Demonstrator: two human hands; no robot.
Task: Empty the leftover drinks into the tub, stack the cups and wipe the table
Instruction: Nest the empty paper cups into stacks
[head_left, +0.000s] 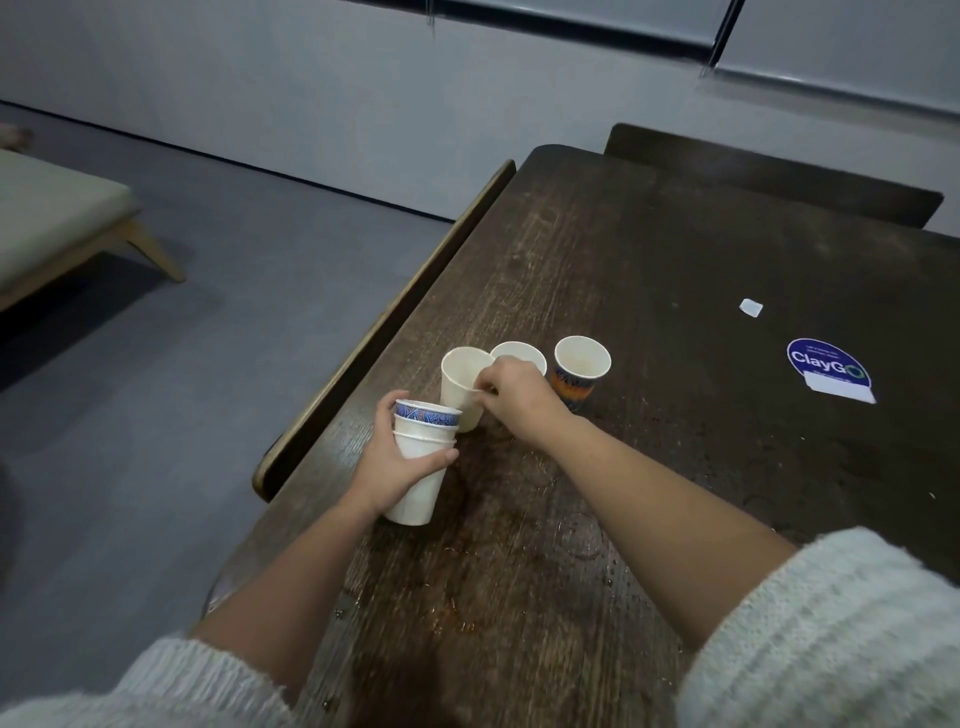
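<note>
My left hand (395, 467) grips a stack of paper cups (422, 467) near the table's left edge; the top cup has a blue pattern. My right hand (511, 397) pinches the rim of a plain white cup (460, 382) right behind the stack, tilted slightly. Behind my right hand stands another white cup (519, 354), partly hidden. To its right is a cup with an orange and blue pattern (581, 364), upright. Wet spills and droplets (576, 535) lie on the dark wooden table (649, 249). No tub is in view.
A round blue ClayGo sticker (828, 369) and a small white scrap (751, 307) lie on the table's right side. A wooden bench (384, 322) runs along the left edge, a dark chair back (769, 171) stands at the far end, and a cushioned seat (57, 218) sits on the grey floor.
</note>
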